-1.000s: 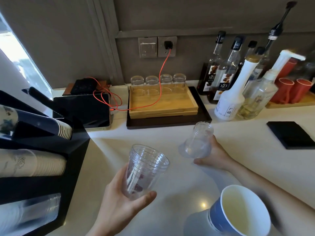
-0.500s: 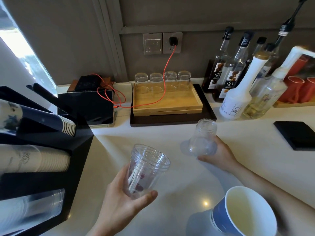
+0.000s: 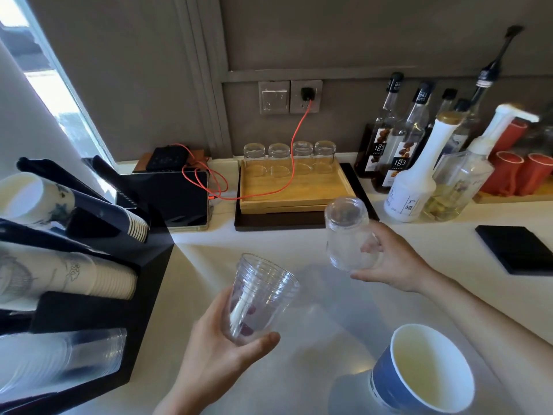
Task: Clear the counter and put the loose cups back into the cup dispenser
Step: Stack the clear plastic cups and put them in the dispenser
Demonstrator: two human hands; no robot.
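My left hand [image 3: 221,351] grips a small stack of clear plastic cups [image 3: 260,298], mouth up, above the white counter [image 3: 299,369]. My right hand [image 3: 392,265] holds a clear glass [image 3: 347,235] upside down, lifted just in front of the trays. A blue paper cup [image 3: 419,375] with a cream inside stands on the counter at the lower right. The black cup dispenser [image 3: 143,295] is at the left. Its slots hold blue paper cups [image 3: 119,220], white paper cups [image 3: 98,280] and clear plastic cups [image 3: 74,354], all lying sideways.
A wooden tray [image 3: 299,193] on a dark tray carries several upturned glasses [image 3: 290,154]. A red cable [image 3: 294,157] runs from the wall socket across it to a black tablet [image 3: 176,199]. Syrup bottles [image 3: 404,151], red mugs [image 3: 520,172] and a black pad [image 3: 517,250] are at the right.
My right hand has lifted the upturned glass off the counter and a little toward the trays. My left hand with the plastic cups has stayed almost still.
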